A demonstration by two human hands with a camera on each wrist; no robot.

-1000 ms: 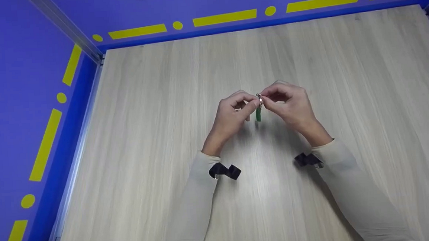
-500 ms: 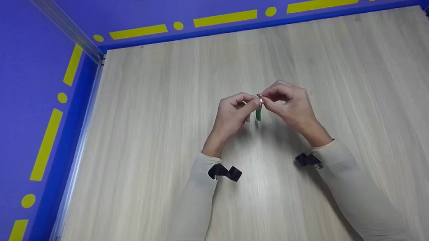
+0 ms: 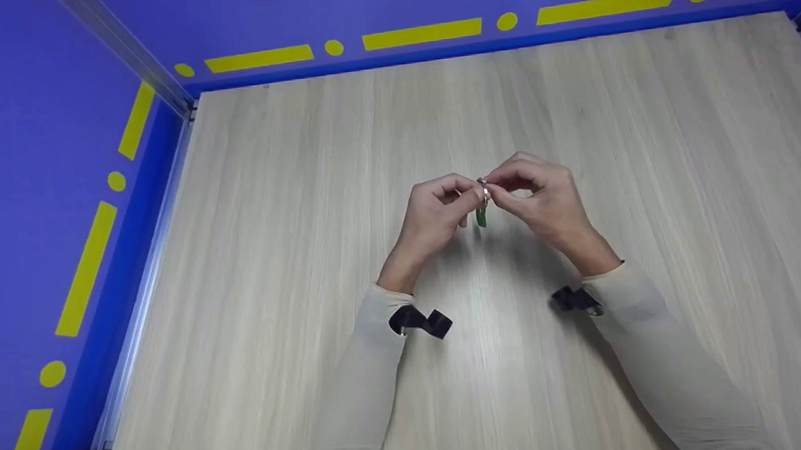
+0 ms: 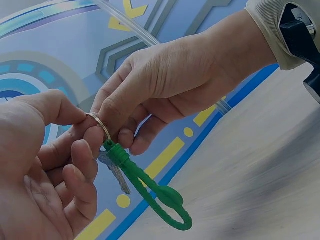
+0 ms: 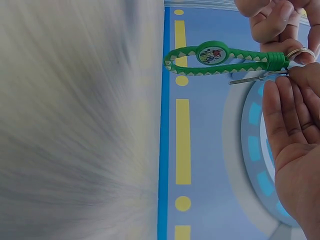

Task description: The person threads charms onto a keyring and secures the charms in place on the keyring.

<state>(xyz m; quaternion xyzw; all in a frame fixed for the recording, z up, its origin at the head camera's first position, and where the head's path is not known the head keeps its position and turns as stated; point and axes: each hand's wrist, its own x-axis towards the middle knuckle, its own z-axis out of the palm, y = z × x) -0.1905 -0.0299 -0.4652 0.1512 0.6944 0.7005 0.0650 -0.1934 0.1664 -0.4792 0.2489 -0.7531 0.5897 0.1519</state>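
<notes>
Out in front over the table, my left hand [image 3: 431, 213] and right hand [image 3: 548, 195] meet at a small metal key ring [image 4: 104, 125]. Thumb and fingertips of the left hand pinch one side of the ring; those of the right hand pinch it from the other side. A green braided wrist-strap loop [image 4: 170, 196] hangs from the ring, with a round picture badge [image 5: 212, 53] on it. Beside the strap hangs a silver key [image 4: 120, 177], its head partly hidden by fingers.
A light wood-grain table [image 3: 289, 225] lies under both hands. Blue panels [image 3: 15, 172] with yellow dashes stand along its left and back edges, joined by a metal corner post [image 3: 122, 47]. Black straps [image 3: 420, 321] circle both sleeves.
Both hands keep their pinch in nearly the same spot. The green strap and the ring have shifted very slightly between the fingertips.
</notes>
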